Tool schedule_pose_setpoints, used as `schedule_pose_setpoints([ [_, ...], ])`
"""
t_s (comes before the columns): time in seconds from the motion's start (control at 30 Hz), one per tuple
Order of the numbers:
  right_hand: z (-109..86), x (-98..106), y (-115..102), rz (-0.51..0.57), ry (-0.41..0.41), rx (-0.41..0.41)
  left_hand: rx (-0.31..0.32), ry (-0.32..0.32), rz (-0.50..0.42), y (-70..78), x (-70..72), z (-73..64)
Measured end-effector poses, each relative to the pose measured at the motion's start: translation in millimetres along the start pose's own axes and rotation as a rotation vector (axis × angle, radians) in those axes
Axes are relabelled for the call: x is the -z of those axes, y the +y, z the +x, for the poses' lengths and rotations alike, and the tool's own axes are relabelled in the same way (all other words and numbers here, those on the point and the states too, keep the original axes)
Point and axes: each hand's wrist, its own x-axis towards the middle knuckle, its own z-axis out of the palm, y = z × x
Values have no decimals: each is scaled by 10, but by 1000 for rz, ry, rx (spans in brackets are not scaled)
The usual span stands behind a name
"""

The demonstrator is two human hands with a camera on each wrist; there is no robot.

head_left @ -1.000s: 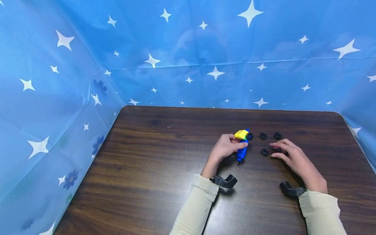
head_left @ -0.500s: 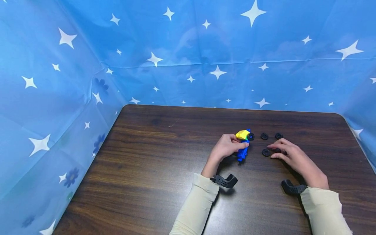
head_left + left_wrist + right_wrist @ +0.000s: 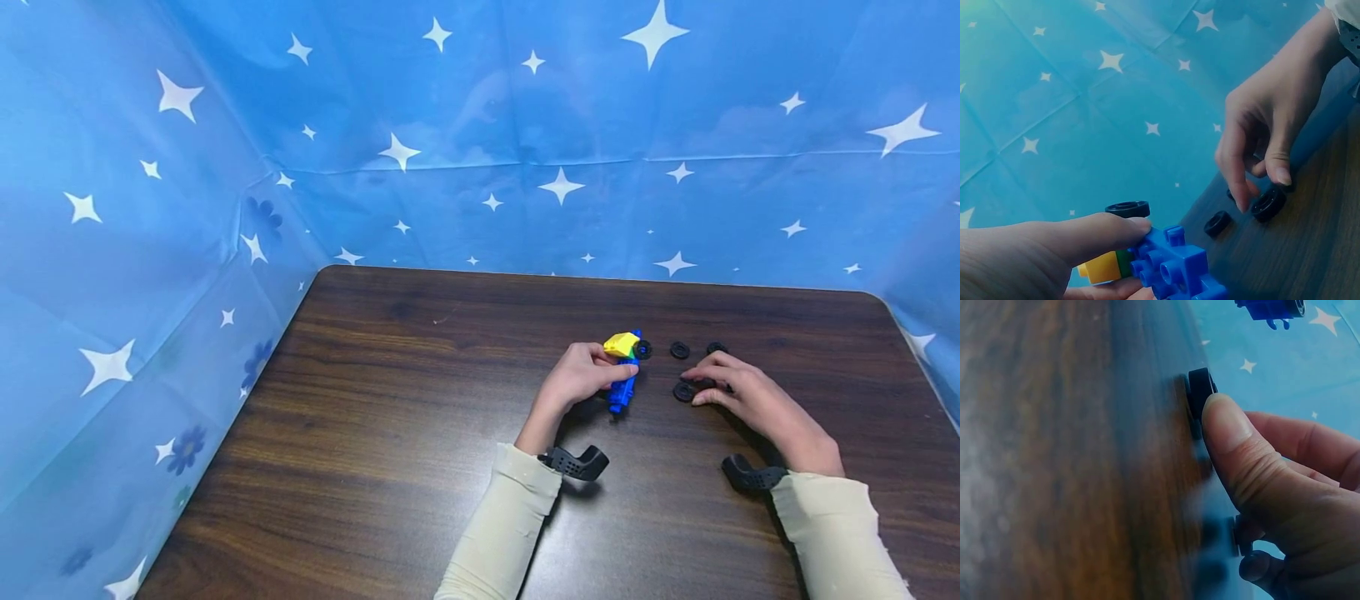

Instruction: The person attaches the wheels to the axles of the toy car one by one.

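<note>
My left hand grips a small toy vehicle of blue and yellow blocks, with a bit of green between. One black toy wheel sits on its side; in the left wrist view my thumb lies over the blue blocks. At the right, my right hand pinches at a loose black wheel on the table. The left wrist view has the thumb and index finger on either side of this wheel. Seen from the right wrist, the thumb tip meets the wheel.
Two more black wheels, one at the back and one beside it, lie behind the right hand's fingers. The dark wooden table meets a blue star-patterned cloth at its back and left edges.
The right hand has edged left and its thumb and fingers have come in around the front loose wheel. My left hand keeps its hold on the vehicle. The head view has shifted slightly.
</note>
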Motion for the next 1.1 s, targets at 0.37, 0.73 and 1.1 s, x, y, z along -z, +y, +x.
schedule_pose_setpoints([
  [0.37, 10, 0, 15, 1, 9, 50, 6, -5, 1, -1, -4, 3],
  [0.73, 35, 16, 13, 18, -9, 58, 8, -13, -7, -3, 11, 2],
  [1.1, 18, -7, 36, 14, -3, 44, 9, -23, 17, 2, -19, 16],
])
